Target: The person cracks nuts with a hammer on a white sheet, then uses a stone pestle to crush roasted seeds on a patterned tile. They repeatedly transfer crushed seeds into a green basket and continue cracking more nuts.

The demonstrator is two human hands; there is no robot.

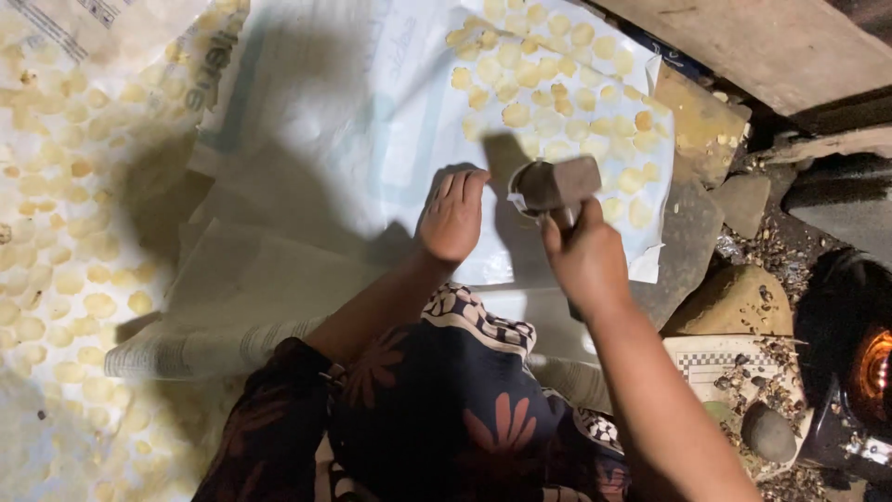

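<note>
Left sack [84, 242] is already packed with flattened yellow discs [56, 279], so plenty looks done. The left hand [452, 218] lies flat on the white sheet [353, 121], fingers together, holding nothing I can see. The right hand [583, 260] grips a wooden mallet [556, 184] raised over it. Upper right has more discs; the middle is bare. No real containers, maybe a dark pot [850, 372] far right.

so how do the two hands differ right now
The left hand lies flat, fingers together, pressed on the white sheet; the right hand is closed in a fist round the handle of a hammer. The left hand holds nothing; the right hand grips the tool, raised above the sheet. Both are bare and close to the pale round pieces.
</note>
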